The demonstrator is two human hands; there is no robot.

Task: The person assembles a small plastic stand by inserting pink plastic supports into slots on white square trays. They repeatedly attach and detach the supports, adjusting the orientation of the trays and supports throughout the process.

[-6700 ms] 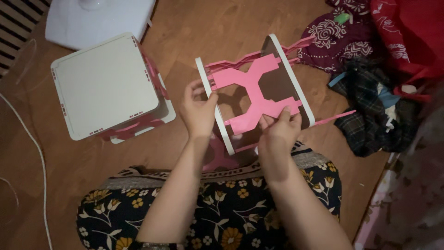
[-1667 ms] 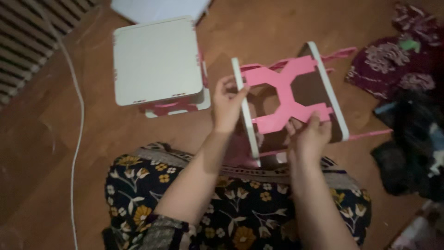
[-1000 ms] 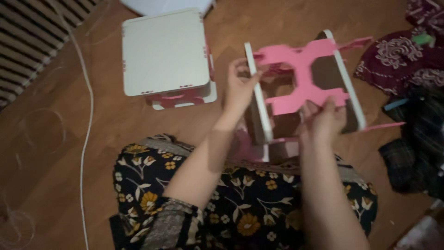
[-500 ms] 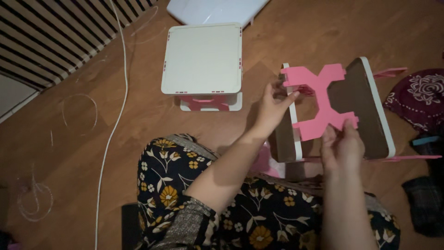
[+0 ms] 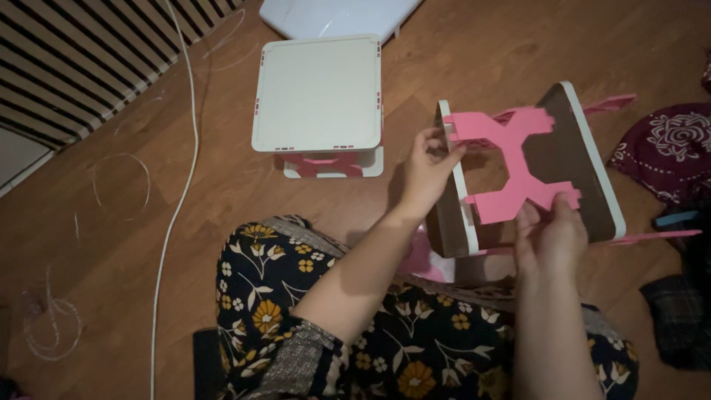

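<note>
Two white panels (image 5: 453,178), one at nine o'clock and one at three o'clock, carry one pink X-shaped brace (image 5: 511,164), held above the floor (image 5: 185,244) before the lap. The left hand (image 5: 422,167) grips the nine o'clock panel; the right hand (image 5: 552,237) pinches the brace's six o'clock edge. Uneven squeezing could likely pop tabs loose. One finished stool (image 5: 318,96) stands at ten o'clock, beside one white cable (image 5: 174,215).
</note>
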